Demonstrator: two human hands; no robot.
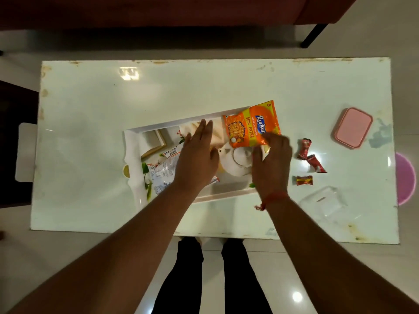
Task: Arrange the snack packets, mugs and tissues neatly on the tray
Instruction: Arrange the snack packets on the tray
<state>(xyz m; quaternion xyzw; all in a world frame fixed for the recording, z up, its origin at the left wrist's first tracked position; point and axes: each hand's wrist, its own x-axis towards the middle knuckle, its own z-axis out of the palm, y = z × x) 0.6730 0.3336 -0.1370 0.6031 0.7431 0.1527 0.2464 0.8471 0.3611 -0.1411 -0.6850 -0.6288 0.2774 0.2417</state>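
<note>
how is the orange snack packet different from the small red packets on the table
The orange snack packet is much larger than the small red packets. The orange one lies at the tray's far right corner, gripped by the right hand; the red ones lie untouched on the bare table, right of the tray. The orange one is flat, the red ones crumpled. All are sealed-looking wrappers.

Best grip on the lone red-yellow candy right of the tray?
Pinch the red-yellow candy across its fat middle, from above. It lies flat on the table with twisted ends pointing left and right, so those are flimsy. It sits apart from the other sweets, nearest the right hand.
</note>
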